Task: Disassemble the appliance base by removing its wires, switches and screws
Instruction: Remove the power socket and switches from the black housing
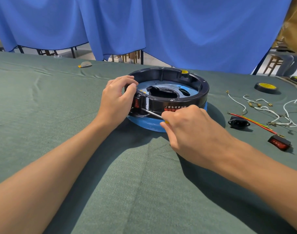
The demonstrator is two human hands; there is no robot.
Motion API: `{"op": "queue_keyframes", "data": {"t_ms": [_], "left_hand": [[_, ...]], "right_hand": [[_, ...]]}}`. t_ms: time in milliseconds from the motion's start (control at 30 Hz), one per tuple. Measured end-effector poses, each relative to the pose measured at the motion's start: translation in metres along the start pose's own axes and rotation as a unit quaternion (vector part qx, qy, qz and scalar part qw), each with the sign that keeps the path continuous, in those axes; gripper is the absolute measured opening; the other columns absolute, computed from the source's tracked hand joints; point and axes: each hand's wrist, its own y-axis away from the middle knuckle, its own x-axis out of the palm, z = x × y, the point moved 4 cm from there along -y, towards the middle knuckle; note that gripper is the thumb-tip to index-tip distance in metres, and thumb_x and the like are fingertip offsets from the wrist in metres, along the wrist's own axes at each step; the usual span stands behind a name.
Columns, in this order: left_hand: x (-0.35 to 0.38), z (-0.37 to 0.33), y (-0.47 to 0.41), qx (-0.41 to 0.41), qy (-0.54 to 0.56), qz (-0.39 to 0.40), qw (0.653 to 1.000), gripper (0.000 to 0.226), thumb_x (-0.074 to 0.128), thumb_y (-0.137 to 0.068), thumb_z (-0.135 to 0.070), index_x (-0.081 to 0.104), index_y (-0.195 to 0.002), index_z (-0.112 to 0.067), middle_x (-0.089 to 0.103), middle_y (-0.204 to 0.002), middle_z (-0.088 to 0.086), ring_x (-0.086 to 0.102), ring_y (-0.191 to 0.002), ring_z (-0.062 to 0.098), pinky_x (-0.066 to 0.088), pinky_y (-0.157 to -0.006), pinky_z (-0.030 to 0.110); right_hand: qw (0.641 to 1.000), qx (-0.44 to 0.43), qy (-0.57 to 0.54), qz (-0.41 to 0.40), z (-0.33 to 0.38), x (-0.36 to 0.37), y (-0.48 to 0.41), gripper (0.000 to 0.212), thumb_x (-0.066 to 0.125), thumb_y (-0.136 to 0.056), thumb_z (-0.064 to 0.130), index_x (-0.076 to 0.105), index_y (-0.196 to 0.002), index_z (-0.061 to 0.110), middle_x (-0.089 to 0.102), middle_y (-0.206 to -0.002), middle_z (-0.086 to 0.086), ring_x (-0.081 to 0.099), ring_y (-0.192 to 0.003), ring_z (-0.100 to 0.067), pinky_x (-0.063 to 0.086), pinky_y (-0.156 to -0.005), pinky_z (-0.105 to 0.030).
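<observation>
Head view: black appliance base (195,102), open side up on a blue disc (144,124), mid-counter (60,98), just ahead of both forearms. Left hand (115,102) hooked over the near-left rim, fingers (125,79) and thumb gripping the wall right at the red switch (136,103) still seated there. Right hand (191,129) closed round a yellow-handled screwdriver (151,114), shaft angled up and left, tip at the switch housing, exact contact hidden. Off to the right, well apart: a freed switch (279,143), a black power socket (238,122), loose white wires (262,107), a tape roll (265,86).

Looks like prying the last switch out of its slot. To do it well:
- Hold the left grip firm to stop any spin on the disc.
- Set the tip against a retaining clip, not the rocker face.
- Lever gently, one side and then the other.
- Press from inside the wall with the thumb after freeing both clips.
- Guard against a slip of the tip toward the left thumb, very near the blade's line.
</observation>
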Motion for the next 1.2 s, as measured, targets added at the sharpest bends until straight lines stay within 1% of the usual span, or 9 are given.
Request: {"op": "queue_keyframes", "data": {"t_ms": [200,367,500,567,633,733,933,1100,1200], "left_hand": [[0.0,-0.001,0.0,0.004,0.007,-0.005,1.0,0.023,0.047,-0.092,-0.021,0.069,-0.096,-0.021,0.061,-0.111,-0.014,0.049,-0.119,0.014,0.039,-0.102,0.038],[0.001,0.0,-0.002,-0.006,0.016,-0.004,1.0,0.023,0.048,-0.087,-0.025,0.07,-0.093,-0.023,0.062,-0.108,-0.015,0.053,-0.117,0.016,0.043,-0.098,0.04],[0.0,0.003,-0.003,-0.016,0.036,-0.001,0.999,0.022,0.048,-0.083,-0.029,0.069,-0.089,-0.028,0.064,-0.107,-0.015,0.054,-0.117,0.015,0.043,-0.1,0.042],[0.0,0.003,-0.003,-0.014,0.032,0.001,0.999,0.022,0.047,-0.084,-0.03,0.069,-0.09,-0.028,0.064,-0.108,-0.016,0.054,-0.117,0.015,0.043,-0.1,0.043],[0.0,0.002,-0.002,-0.014,0.033,0.003,0.999,0.022,0.047,-0.085,-0.03,0.068,-0.091,-0.028,0.063,-0.108,-0.016,0.054,-0.117,0.015,0.043,-0.1,0.043],[-0.003,0.001,-0.003,-0.014,0.037,0.011,0.999,0.019,0.049,-0.084,-0.031,0.068,-0.087,-0.034,0.064,-0.106,-0.017,0.055,-0.117,0.015,0.043,-0.1,0.044],[-0.006,0.002,-0.004,-0.019,0.057,0.028,0.998,0.017,0.052,-0.082,-0.031,0.068,-0.084,-0.038,0.067,-0.107,-0.014,0.056,-0.117,0.014,0.047,-0.096,0.043],[-0.005,0.002,-0.005,-0.009,0.051,0.029,0.998,0.016,0.055,-0.09,-0.022,0.07,-0.091,-0.029,0.067,-0.109,-0.011,0.054,-0.118,0.014,0.047,-0.09,0.031],[-0.006,0.003,-0.006,-0.011,0.055,0.032,0.998,0.017,0.057,-0.093,-0.015,0.071,-0.094,-0.025,0.068,-0.11,-0.008,0.055,-0.119,0.015,0.047,-0.089,0.028]], "right_hand": [[1.0,0.005,0.003,-0.01,0.008,0.001,0.002,0.021,0.053,-0.09,0.015,0.041,-0.072,0.012,0.039,-0.064,-0.004,0.044,-0.06,-0.032,0.043,-0.055,-0.039],[1.0,-0.014,0.003,-0.005,0.01,-0.011,-0.009,0.046,0.056,-0.086,0.014,0.019,-0.06,0.021,0.028,-0.057,0.0,0.034,-0.05,-0.026,0.035,-0.053,-0.036],[0.995,-0.018,-0.089,0.037,-0.012,-0.009,-0.018,0.046,0.053,-0.096,0.023,0.03,-0.056,0.02,0.032,-0.056,0.003,0.03,-0.052,-0.013,0.027,-0.057,-0.031],[0.989,-0.029,-0.138,0.031,-0.015,-0.007,-0.017,0.044,0.054,-0.097,0.022,0.038,-0.057,0.016,0.031,-0.054,0.003,0.031,-0.055,-0.016,0.024,-0.057,-0.03],[0.988,-0.024,-0.15,0.025,-0.015,-0.003,-0.016,0.039,0.054,-0.097,0.023,0.045,-0.061,0.01,0.033,-0.054,0.004,0.033,-0.055,-0.017,0.023,-0.058,-0.03],[0.993,-0.012,-0.118,0.026,-0.013,-0.002,-0.012,0.041,0.05,-0.098,0.026,0.038,-0.06,0.018,0.035,-0.057,0.006,0.033,-0.055,-0.012,0.026,-0.062,-0.03],[0.999,-0.005,-0.051,0.01,0.003,-0.007,-0.011,0.041,0.05,-0.092,0.023,0.022,-0.062,0.022,0.036,-0.066,-0.001,0.048,-0.069,-0.033,0.044,-0.064,-0.04],[0.999,-0.006,-0.034,-0.003,0.007,-0.015,-0.013,0.045,0.055,-0.088,0.019,0.019,-0.061,0.022,0.029,-0.064,0.001,0.041,-0.064,-0.031,0.037,-0.058,-0.037],[0.999,0.005,-0.035,-0.004,0.006,-0.01,-0.015,0.041,0.053,-0.089,0.019,0.023,-0.062,0.02,0.037,-0.066,-0.002,0.047,-0.068,-0.033,0.042,-0.061,-0.039]]}}
